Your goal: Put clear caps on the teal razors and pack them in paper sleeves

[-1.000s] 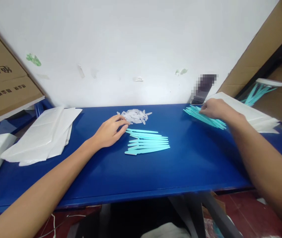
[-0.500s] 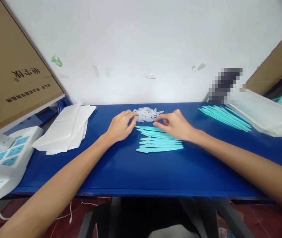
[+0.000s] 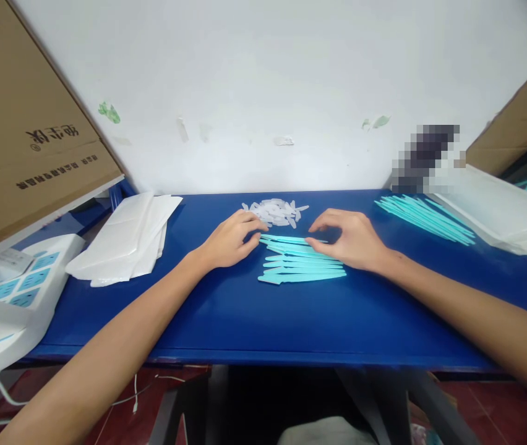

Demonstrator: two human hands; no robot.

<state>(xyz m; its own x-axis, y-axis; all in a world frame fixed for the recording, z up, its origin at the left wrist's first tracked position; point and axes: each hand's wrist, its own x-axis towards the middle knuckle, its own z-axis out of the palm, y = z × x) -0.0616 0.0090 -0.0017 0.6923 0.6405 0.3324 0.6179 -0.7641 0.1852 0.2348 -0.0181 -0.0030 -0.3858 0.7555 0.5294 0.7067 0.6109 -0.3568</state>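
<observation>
Slim turquoise eyebrow razors [image 3: 305,271] lie in a stacked row on the blue table, roughly parallel to its front edge. Just behind them is a loose heap of small whitish translucent plastic caps [image 3: 275,212]. My left hand [image 3: 232,240] is at the left end of the rearmost razor, its thumb and index finger apart, the fingertips near the caps too. At the right end of the same row, my right hand [image 3: 352,240] curves with a gap between thumb and index finger. Its thumb tip is at the rear razors; whether it touches them I cannot tell. Neither hand visibly holds anything.
More turquoise razors [image 3: 425,219] lie at the back right, beside a whitish translucent tray [image 3: 500,210]. White plastic bags [image 3: 124,238] are on the left, near a white power strip [image 3: 36,284]. A cardboard box [image 3: 36,111] leans in at the upper left.
My right hand has moved right and slightly toward me, from the caps to the razors' right end, its fingers opening wider. My left hand has shifted slightly right, toward the razors' left end.
</observation>
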